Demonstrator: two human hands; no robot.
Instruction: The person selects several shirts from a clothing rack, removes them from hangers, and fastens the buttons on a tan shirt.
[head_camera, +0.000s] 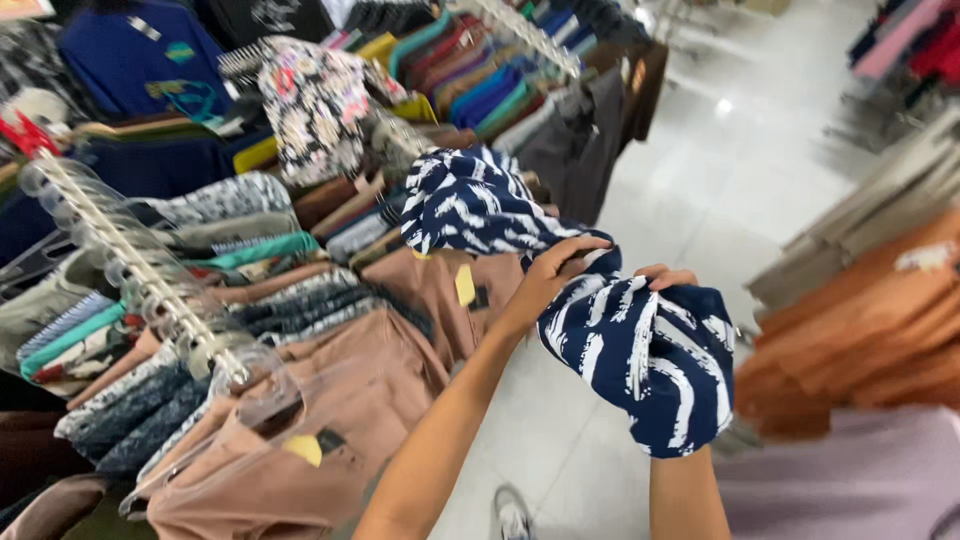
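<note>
Rack of hung clothes (300, 330) on my left, brown tops in front | navy-and-white striped garment (560, 270) held up over the aisle floor (720, 180) | my left hand (545, 280) grips its middle | my right hand (665, 280) is buried inside the fabric, fingers clutching it

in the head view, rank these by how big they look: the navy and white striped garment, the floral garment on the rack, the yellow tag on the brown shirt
1. navy and white striped garment, held in both hands and nearest the camera, which inflates it
2. floral garment, farther off, so its true size against the first is unsure
3. yellow tag, clearly smallest
</note>
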